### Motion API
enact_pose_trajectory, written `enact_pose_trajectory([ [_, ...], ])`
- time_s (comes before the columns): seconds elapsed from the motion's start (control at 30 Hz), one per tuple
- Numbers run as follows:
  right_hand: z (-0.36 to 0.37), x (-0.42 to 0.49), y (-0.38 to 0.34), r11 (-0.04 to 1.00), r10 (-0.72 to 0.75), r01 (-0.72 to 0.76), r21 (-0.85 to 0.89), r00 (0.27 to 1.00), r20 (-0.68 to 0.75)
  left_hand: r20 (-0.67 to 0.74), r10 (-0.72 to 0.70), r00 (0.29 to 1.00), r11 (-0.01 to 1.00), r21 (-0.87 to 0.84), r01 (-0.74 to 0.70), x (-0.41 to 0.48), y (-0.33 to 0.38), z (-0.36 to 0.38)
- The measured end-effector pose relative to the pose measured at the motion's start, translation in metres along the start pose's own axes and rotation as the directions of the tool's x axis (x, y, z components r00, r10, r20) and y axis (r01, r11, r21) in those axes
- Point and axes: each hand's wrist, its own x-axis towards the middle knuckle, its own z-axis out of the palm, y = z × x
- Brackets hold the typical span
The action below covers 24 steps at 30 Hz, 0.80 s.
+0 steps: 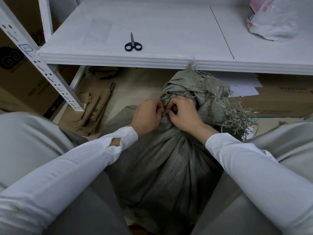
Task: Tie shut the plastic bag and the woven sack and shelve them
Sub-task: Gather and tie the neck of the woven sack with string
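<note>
Grey-green woven sack [166, 167] stands on the floor just below the front edge of the white shelf [152, 60], between the person's knees, its neck gathered tight and its frayed mouth [228, 107] flopped over toward the shelf's underside, loose strands touching the shelf lip. Both hands meet at the neck, in front of and below the shelf: the left hand [146, 116] and the right hand [183, 114] have their fingers curled, each pinching an end of a thin dark tie [165, 111] wound round the gathered cloth; what the tie is made of is too small to tell. On the shelf, near its front edge, lie black-handled scissors [133, 44], blades closed and pointing to the back. Toward the shelf's right rear sits the white plastic bag [274, 19], partly out of view. Under the shelf's left end lie flattened brown paper bags [89, 109]; under its right end, a cardboard box [279, 99].
</note>
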Motion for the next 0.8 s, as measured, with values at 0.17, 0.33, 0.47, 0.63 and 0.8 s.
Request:
enact_pose_trajectory([
  [0.17, 0.006, -0.002, 0.004, 0.996, 0.042, -0.038, 0.078, 0.998, -0.038, 0.073, -0.012, 0.997, 0.999, -0.032, 0.014, 0.003, -0.004, -0.004],
  [0.33, 0.01, -0.003, 0.002, 0.983, 0.133, -0.124, 0.135, 0.989, -0.063, 0.08, -0.001, 0.997, 1.0, -0.016, 0.003, 0.0, -0.006, 0.0],
  [0.47, 0.009, -0.003, 0.0, 0.984, 0.119, -0.108, 0.142, 0.991, -0.068, 0.195, 0.016, 0.981, 0.998, 0.052, -0.026, 0.001, -0.004, 0.0],
  [0.63, 0.012, -0.005, 0.001, 0.986, 0.103, -0.093, 0.139, 0.993, -0.065, 0.272, 0.013, 0.962, 0.998, 0.059, -0.03, 0.005, -0.003, -0.003],
  [0.8, 0.012, -0.007, 0.0, 0.977, 0.155, -0.139, 0.163, 0.984, -0.087, 0.292, 0.05, 0.955, 0.999, 0.001, -0.053, 0.008, -0.003, -0.007],
])
